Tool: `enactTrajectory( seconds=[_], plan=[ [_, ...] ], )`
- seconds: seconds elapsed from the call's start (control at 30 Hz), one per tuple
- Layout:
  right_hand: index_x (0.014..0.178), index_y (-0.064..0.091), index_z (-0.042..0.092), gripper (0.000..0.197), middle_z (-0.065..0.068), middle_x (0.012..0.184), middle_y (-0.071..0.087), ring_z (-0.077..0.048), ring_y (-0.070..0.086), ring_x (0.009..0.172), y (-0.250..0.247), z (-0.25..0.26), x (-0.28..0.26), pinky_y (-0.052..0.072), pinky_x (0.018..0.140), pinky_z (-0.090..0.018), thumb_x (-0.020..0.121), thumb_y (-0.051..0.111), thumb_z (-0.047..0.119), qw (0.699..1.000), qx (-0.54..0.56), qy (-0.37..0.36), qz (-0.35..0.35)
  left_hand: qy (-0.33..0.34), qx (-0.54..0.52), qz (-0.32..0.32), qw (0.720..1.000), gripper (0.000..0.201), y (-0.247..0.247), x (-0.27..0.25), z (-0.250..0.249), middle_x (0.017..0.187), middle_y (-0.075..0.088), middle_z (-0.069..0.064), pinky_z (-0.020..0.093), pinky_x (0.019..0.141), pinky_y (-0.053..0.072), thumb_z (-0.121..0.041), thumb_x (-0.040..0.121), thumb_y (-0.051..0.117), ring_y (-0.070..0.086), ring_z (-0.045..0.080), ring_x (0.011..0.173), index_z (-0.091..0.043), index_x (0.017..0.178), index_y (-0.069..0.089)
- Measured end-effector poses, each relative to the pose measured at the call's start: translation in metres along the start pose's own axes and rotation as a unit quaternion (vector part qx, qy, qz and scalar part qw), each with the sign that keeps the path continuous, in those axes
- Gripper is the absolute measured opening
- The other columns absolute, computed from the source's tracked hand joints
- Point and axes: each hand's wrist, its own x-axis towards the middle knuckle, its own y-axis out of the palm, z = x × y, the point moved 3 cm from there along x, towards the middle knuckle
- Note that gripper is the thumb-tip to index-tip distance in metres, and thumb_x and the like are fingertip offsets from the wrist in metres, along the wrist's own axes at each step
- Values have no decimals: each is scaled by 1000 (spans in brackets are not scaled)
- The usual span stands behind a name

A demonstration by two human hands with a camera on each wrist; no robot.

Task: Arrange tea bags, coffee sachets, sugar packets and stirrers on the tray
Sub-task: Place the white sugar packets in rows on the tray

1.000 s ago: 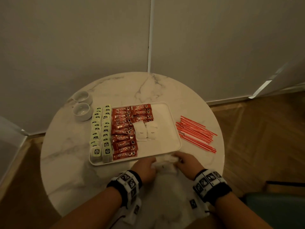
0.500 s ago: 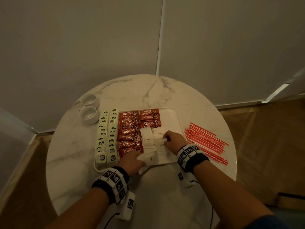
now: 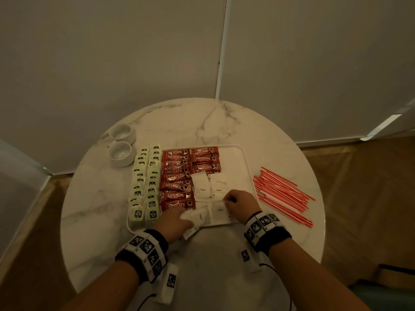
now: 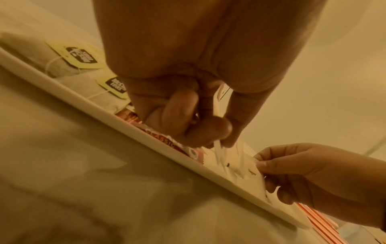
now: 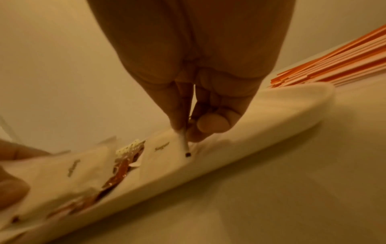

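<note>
A white tray (image 3: 244, 167) on the round marble table holds two columns of green-tagged tea bags (image 3: 146, 182), red coffee sachets (image 3: 179, 176) and white sugar packets (image 3: 201, 187) laid flat. My left hand (image 3: 177, 218) grips a bunch of sugar packets (image 3: 197, 217) over the tray's near rim (image 4: 133, 130). My right hand (image 3: 238, 202) pinches the edge of one sugar packet (image 3: 219, 209) lying low on the tray, seen edge-on as the sugar packet (image 5: 184, 142) in the right wrist view. Red stirrers (image 3: 283, 194) lie on the table, right of the tray.
Two small white cups (image 3: 120, 144) stand at the table's far left. A wall rises close behind the table (image 3: 202, 122). Wooden floor (image 3: 370, 187) shows to the right. Cables run from the wrist bands across the table's near side.
Both hands went from the table's near edge onto the tray. Then the right hand drew back toward the near rim with a sugar packet, while the left kept its bunch.
</note>
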Motion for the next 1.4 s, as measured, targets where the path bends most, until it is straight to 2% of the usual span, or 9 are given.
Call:
enactTrajectory(
  seconds=[0.27, 0.33, 0.43, 0.57, 0.7, 0.8, 0.97, 1.17, 1.4],
  plan=[
    [99, 60, 19, 9, 2, 98, 56, -12, 52, 85, -3, 1, 7, 40, 76, -21, 90, 59, 20, 997, -33, -14, -73, 18, 4, -10, 1000, 17, 3, 3, -8, 83, 59, -3, 28, 61, 49, -18, 86, 64, 58, 15, 71, -17, 103, 63],
    [98, 61, 18, 11, 3, 95, 62, -14, 58, 84, -6, 5, 3, 47, 75, -25, 91, 59, 27, 995, 43, -22, -82, 28, -18, -16, 999, 16, 4, 5, -12, 81, 61, -4, 32, 69, 50, -19, 84, 65, 58, 16, 72, -21, 100, 65],
    [102, 60, 20, 19, -2, 91, 68, -18, 66, 76, -4, 17, -7, 52, 61, -30, 88, 62, 33, 975, 220, 3, 16, 34, -72, -24, 997, 14, 4, 9, -18, 82, 67, 1, 37, 72, 54, -18, 84, 66, 62, 19, 72, -29, 90, 63],
    [101, 59, 15, 18, -10, 90, 68, -17, 65, 65, -4, 26, -7, 53, 57, -29, 85, 64, 8, 973, 218, -22, 67, 21, -119, -1, 993, 16, -1, 10, -28, 74, 66, 8, 26, 52, 50, -9, 87, 57, 60, 16, 55, -22, 94, 62],
    [99, 63, 14, 15, -4, 80, 66, -10, 58, 58, -18, 23, -6, 50, 55, -22, 89, 58, 4, 983, 179, -35, 5, 40, -73, -39, 996, 21, -13, 21, -36, 79, 63, -2, 25, 63, 44, -7, 88, 54, 57, 12, 66, -23, 99, 63],
    [103, 68, 17, 20, 4, 84, 64, -7, 57, 70, -22, 15, -4, 49, 67, -23, 91, 56, 6, 987, 147, -46, -46, 89, 51, -94, 990, 29, -21, 33, -43, 100, 57, -9, 24, 79, 42, -14, 87, 61, 54, 10, 90, -22, 115, 59],
    [107, 71, 20, 25, 2, 102, 63, -14, 58, 96, 4, 24, -6, 44, 90, -24, 92, 52, 11, 996, 28, -87, -16, 110, 133, -104, 979, 29, -15, 52, -58, 105, 62, 1, 27, 83, 47, -9, 90, 54, 56, 15, 94, -18, 116, 61],
    [114, 69, 22, 28, -8, 109, 63, -24, 58, 102, 27, 37, 3, 45, 91, -29, 95, 48, 17, 995, -39, -93, -4, 108, 232, -93, 962, 35, -6, 64, -65, 121, 63, 6, 28, 95, 44, -7, 90, 50, 56, 20, 111, -14, 121, 63],
    [120, 63, 16, 29, -9, 116, 55, -25, 55, 105, 36, 40, 10, 42, 89, -27, 94, 50, 14, 994, -71, -86, -8, 117, 285, -123, 943, 30, -7, 68, -62, 120, 56, 5, 28, 92, 41, -11, 89, 54, 52, 20, 110, -13, 119, 59]
  ],
)
